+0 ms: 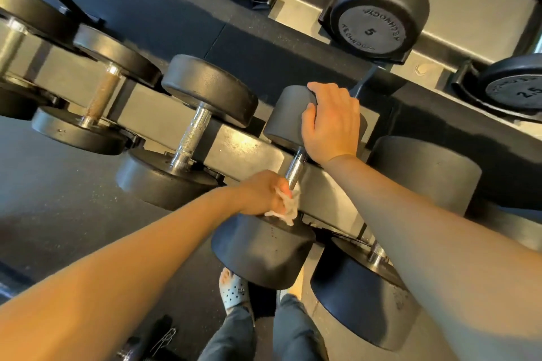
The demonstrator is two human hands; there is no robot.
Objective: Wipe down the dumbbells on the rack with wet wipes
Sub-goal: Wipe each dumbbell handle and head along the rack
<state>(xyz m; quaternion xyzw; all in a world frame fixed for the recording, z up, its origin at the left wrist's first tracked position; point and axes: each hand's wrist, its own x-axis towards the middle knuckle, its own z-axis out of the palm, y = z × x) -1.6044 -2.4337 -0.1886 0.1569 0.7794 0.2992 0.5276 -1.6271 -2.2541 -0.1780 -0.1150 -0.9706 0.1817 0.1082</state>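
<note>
Lower tier of the rack (243,143): the dumbbell (294,168) under attention lies in its cradle, chrome handle running away from the viewer, black heads at the near and far ends. The left hand (261,193) grips a crumpled white wipe (289,206) and holds it against the near end of the handle, where it meets the near head. The right hand (331,123) lies over the far head, fingers bent over its rim and thumb against its side. A second dumbbell (192,133) sits in the next cradle to the left. A larger one (425,173) sits just to the right, its handle mostly hidden by the right forearm. On the upper tier, a head marked 5 (369,29) faces the camera, with one marked 2.5 (516,91) at the right edge. Below, a foot in a pale perforated clog (234,293) stands on dark flooring (58,184).
</note>
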